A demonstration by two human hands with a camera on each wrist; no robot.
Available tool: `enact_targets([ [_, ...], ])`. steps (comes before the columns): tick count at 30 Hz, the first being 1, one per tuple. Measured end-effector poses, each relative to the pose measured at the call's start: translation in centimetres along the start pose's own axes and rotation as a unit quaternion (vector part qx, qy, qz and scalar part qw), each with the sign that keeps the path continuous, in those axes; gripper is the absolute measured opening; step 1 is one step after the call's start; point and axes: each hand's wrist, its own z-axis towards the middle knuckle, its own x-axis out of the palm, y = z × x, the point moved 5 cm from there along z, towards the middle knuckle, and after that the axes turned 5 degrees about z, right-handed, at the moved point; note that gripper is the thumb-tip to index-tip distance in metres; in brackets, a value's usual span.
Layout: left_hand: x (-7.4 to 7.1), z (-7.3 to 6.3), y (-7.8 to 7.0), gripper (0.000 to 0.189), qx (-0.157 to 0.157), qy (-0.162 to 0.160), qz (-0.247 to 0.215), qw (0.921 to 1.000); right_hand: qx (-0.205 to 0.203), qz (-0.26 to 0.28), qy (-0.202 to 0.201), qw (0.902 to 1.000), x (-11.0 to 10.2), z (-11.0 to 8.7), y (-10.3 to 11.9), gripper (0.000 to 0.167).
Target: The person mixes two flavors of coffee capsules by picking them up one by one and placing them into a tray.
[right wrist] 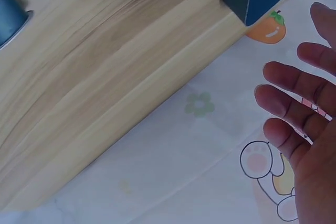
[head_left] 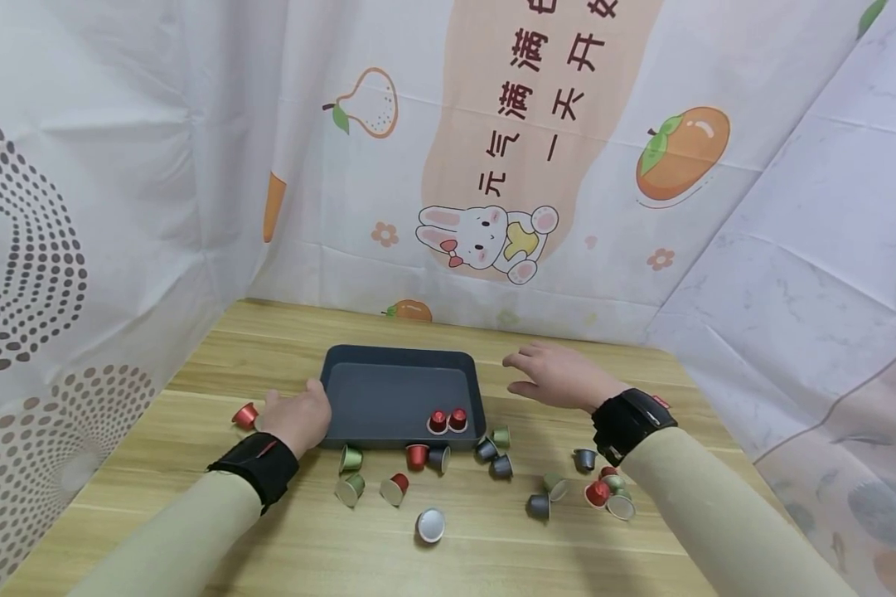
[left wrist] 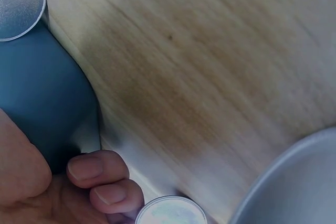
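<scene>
A dark grey rectangular tray lies on the table with two red coffee capsules standing in its front right corner. My left hand holds the tray's left side near the front corner. In the left wrist view its curled fingers meet the tray wall, with the thumb opposite. Just left of that hand lies another red capsule. Right of the tray, my right hand hovers over the table, holding nothing. Its fingers are spread and slightly bent in the right wrist view.
Along the tray's front lie loose capsules, including a green one and a dark one. A capsule shows its silver lid nearer the front. Several more, one red, cluster below the right forearm. A printed curtain hangs behind the table.
</scene>
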Motion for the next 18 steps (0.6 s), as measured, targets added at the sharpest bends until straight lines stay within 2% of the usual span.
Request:
enact_targets([
  [11, 0.1, 0.1, 0.0, 0.043, -0.003, -0.001, -0.004, 1.0, 0.018, -0.001, 0.019, 0.9997, 0.6, -2.4, -1.3, 0.033],
  [18, 0.0, -0.1, 0.0, 0.043, 0.02, -0.008, 0.016, 0.9996, 0.029, -0.017, 0.025, 0.9991, 1.3, -4.2, -2.5, 0.031],
])
